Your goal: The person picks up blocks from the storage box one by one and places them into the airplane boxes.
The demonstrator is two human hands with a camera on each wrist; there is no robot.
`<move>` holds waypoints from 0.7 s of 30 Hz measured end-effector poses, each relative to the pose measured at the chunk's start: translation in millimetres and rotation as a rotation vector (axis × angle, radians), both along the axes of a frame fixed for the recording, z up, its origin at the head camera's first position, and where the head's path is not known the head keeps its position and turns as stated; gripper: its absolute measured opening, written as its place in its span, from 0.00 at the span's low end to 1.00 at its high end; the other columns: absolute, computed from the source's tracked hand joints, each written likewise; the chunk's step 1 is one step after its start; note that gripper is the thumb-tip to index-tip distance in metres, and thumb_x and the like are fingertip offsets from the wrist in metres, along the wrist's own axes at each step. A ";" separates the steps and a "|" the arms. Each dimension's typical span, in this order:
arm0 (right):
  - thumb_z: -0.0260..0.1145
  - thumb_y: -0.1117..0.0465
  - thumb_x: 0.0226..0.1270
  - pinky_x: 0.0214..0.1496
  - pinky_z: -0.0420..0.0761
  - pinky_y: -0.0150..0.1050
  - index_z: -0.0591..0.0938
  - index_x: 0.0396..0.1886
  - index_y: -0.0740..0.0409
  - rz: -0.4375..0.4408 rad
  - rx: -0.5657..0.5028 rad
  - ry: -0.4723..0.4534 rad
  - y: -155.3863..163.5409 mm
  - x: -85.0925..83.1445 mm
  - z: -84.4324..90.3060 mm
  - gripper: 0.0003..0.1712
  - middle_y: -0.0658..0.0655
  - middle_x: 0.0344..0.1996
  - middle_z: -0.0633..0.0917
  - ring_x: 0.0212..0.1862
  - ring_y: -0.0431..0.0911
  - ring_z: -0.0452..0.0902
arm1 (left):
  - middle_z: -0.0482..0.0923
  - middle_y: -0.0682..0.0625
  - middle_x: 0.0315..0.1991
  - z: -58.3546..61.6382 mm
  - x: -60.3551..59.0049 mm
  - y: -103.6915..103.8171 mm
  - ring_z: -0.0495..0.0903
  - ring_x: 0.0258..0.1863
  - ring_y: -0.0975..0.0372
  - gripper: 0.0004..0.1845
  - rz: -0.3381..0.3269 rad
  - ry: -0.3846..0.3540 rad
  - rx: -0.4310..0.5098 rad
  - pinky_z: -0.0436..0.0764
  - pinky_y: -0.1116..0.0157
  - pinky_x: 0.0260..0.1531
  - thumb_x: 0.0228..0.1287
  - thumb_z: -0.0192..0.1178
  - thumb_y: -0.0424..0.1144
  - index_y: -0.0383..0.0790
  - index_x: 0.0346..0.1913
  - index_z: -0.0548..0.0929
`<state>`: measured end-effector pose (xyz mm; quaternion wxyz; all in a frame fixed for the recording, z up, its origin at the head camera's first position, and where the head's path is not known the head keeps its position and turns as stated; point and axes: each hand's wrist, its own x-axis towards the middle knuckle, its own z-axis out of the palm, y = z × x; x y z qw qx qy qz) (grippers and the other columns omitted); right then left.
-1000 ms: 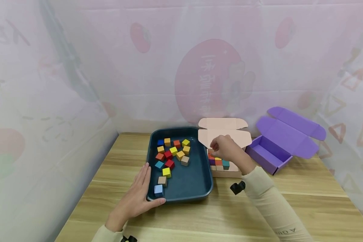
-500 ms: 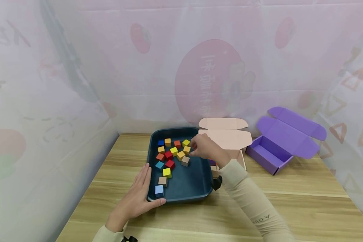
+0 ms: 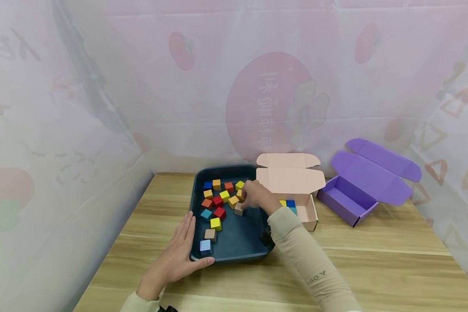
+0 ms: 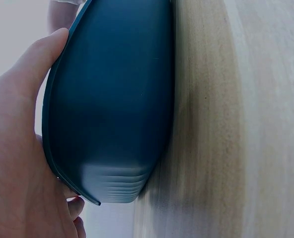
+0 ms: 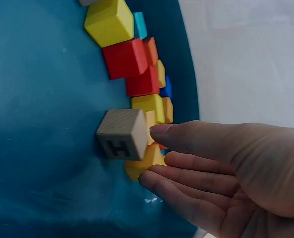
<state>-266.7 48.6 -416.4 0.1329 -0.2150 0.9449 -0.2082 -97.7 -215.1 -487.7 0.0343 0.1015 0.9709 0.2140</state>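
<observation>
My right hand [image 3: 259, 197] reaches over the right part of the dark blue tray [image 3: 249, 242]. In the right wrist view its thumb and fingers are apart, right beside a plain wooden cube [image 5: 121, 135] marked with an H. A yellow-orange cube [image 5: 143, 166] lies just beyond that one, near the fingertips. My left hand [image 3: 175, 247] rests along the tray's near left corner, its fingers extended along the left side and its thumb at the front rim. Several red, yellow, orange, blue and wooden cubes lie loose in the tray, such as a red cube [image 3: 219, 213].
Right of the tray stands an open peach cardboard box [image 3: 306, 212], holding several coloured cubes partly hidden by my right arm. An open purple box [image 3: 349, 201] sits farther right, lid up. The wooden table [image 3: 374, 260] ends at a printed fabric wall [image 3: 195, 108].
My right hand has moved left from over the peach box into the tray, then slightly lower toward the wooden cube. My left hand has stayed at the tray's corner.
</observation>
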 end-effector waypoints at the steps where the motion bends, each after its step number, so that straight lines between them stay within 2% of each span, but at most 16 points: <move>1: 0.80 0.61 0.64 0.51 0.89 0.44 0.92 0.41 0.61 -0.004 0.001 -0.006 -0.3 -1.3 -1.7 0.10 0.56 0.38 0.90 0.39 0.48 0.81 | 0.29 0.44 0.89 -0.1 0.0 0.0 0.40 0.88 0.44 0.70 -0.002 0.003 0.000 0.50 0.35 0.82 0.57 0.61 0.80 0.40 0.87 0.39; 5: 0.81 0.60 0.62 0.46 0.87 0.41 0.91 0.36 0.59 -0.013 0.022 -0.017 -1.8 -5.3 -8.3 0.08 0.55 0.35 0.88 0.38 0.48 0.79 | 0.30 0.44 0.89 -0.5 -0.3 0.4 0.40 0.88 0.45 0.70 -0.004 0.017 -0.003 0.50 0.36 0.83 0.57 0.61 0.80 0.40 0.87 0.40; 9: 0.81 0.60 0.61 0.36 0.78 0.37 0.88 0.29 0.57 -0.018 0.063 -0.032 -4.7 -8.1 -15.3 0.09 0.52 0.29 0.81 0.35 0.47 0.75 | 0.30 0.44 0.89 -0.3 -0.1 1.0 0.40 0.88 0.44 0.70 -0.004 0.016 -0.009 0.51 0.36 0.83 0.57 0.61 0.80 0.40 0.87 0.40; 12: 0.80 0.60 0.63 0.32 0.72 0.36 0.87 0.25 0.57 -0.012 0.078 -0.045 -5.9 -9.1 -18.0 0.11 0.51 0.26 0.76 0.34 0.46 0.71 | 0.30 0.44 0.89 -0.1 0.0 1.3 0.40 0.88 0.45 0.71 -0.005 0.014 -0.009 0.50 0.36 0.83 0.57 0.60 0.80 0.40 0.87 0.39; 16: 0.80 0.60 0.64 0.31 0.72 0.36 0.88 0.25 0.56 -0.001 0.076 -0.037 -5.6 -8.7 -18.2 0.10 0.51 0.26 0.77 0.34 0.46 0.71 | 0.30 0.44 0.89 0.3 -0.3 1.0 0.40 0.88 0.45 0.70 -0.004 0.017 -0.007 0.51 0.35 0.82 0.57 0.60 0.80 0.40 0.87 0.39; 21: 0.80 0.60 0.63 0.38 0.81 0.38 0.90 0.30 0.55 0.004 0.073 -0.020 -2.2 -6.5 -15.9 0.06 0.53 0.32 0.84 0.37 0.47 0.76 | 0.30 0.44 0.89 0.5 -0.4 0.8 0.41 0.88 0.45 0.70 -0.005 0.023 -0.004 0.51 0.36 0.82 0.57 0.61 0.80 0.40 0.87 0.40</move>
